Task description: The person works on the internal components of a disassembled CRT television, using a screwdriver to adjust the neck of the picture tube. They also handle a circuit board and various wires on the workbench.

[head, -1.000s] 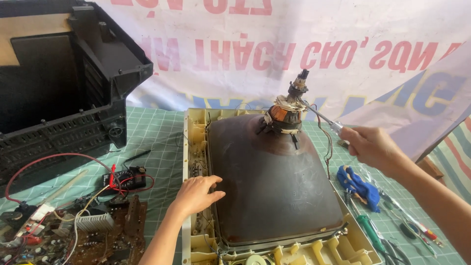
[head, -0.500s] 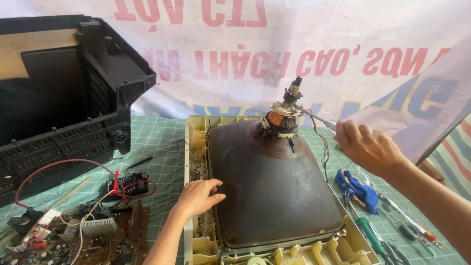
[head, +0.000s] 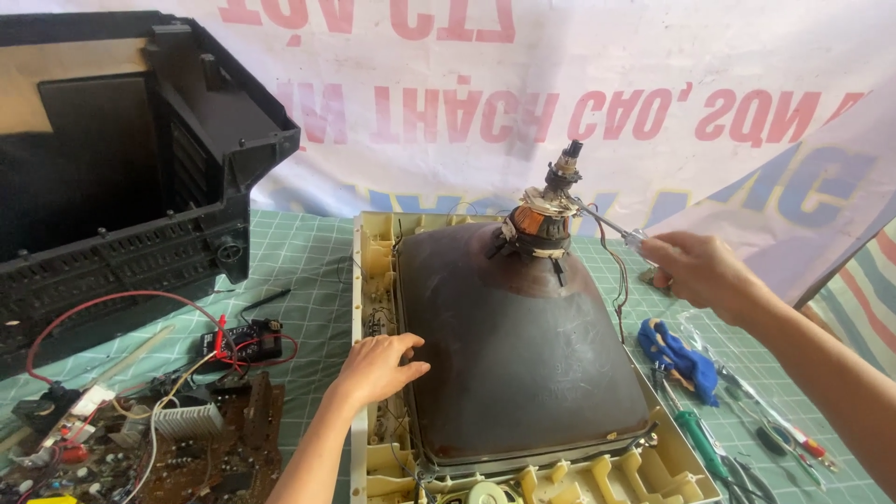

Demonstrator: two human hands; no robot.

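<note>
Since a second ago: right hand (head: 695, 271) drawn a little up and toward the tube neck, tool tip brought in closer to the copper yoke; left hand (head: 378, 369) unmoved on the tube's near-left shoulder; camera tipped slightly downward. Right hand closed around a thin metal screwdriver (head: 611, 224), fingers wrapped over the handle, shaft reaching leftward and slightly up to the deflection yoke (head: 537, 224) on the neck of the picture tube (head: 518, 355). Left hand flat and spread, palm down, pressing the dark funnel glass at its left edge, gripping nothing. Tube lying face down in a cream plastic television front frame (head: 373, 280), neck standing upright and leaning a touch to the right, so the long axis rises away from the bench. Yoke to the left of the right hand, just beyond the shaft's end; right hand clearly nearer to it than the left. Underneath, a green gridded cutting mat (head: 299, 271); to the left, a black television back cover (head: 121, 177) and a brown circuit board (head: 187, 448) with red wires; to the right, blue-handled pliers (head: 677, 350) and a green screwdriver (head: 695, 439). Behind, a white banner with red lettering (head: 560, 103).
</note>
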